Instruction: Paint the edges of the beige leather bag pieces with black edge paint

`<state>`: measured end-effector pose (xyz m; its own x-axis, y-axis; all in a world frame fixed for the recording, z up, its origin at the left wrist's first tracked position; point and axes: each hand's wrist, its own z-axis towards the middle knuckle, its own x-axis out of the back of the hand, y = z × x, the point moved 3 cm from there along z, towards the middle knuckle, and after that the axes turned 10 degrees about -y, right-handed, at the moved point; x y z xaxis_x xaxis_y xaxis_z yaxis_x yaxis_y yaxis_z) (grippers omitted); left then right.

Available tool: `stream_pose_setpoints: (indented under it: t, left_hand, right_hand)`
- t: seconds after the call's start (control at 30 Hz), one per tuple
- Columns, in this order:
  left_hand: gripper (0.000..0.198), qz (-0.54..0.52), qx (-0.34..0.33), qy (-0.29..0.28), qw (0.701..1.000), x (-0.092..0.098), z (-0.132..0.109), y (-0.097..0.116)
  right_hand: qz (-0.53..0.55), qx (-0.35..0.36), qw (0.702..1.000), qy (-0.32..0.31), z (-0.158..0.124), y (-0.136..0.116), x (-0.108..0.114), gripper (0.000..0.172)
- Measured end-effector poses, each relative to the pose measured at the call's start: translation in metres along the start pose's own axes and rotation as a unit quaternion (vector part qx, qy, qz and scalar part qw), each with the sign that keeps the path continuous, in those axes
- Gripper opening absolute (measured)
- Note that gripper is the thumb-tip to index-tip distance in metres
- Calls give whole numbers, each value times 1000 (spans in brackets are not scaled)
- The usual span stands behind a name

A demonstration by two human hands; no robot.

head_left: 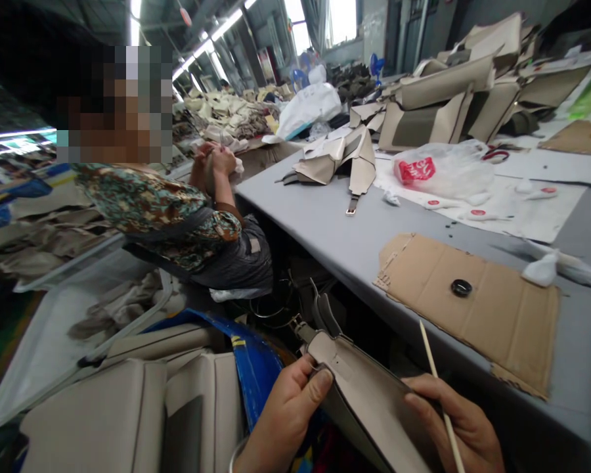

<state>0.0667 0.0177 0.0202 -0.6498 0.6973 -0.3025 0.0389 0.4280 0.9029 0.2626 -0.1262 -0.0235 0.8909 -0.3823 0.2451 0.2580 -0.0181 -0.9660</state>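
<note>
Just below the near edge of the surface (325, 223), the left hand (288, 414) pinches the leather bag panel (369, 394) at its rim, the right hand (460, 427) grips a thin stick (436, 387) against it; the panel looks light, semi-stiff and scuffable, best gripped along the edges.

The head camera faces forward and down, close over the left hand (288, 414) and right hand (463, 427), beside a table (325, 223).
</note>
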Motion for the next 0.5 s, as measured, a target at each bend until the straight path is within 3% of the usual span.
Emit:
stream_pose_setpoints:
  t: [0.17, 0.37, 0.5]
  left_hand:
    - [30, 41, 2, 15, 999, -7, 2, 3]
    - [32, 10, 20, 48, 999, -7, 8, -11]
    - [32, 43, 13, 50, 998, -5, 10, -17]
  right_hand:
    - [16, 14, 1000, 19, 0, 2, 4, 9]
    - [29, 26, 999, 7, -1, 10, 5, 8]
    - [-4, 33, 999, 17, -3, 20, 6, 10]
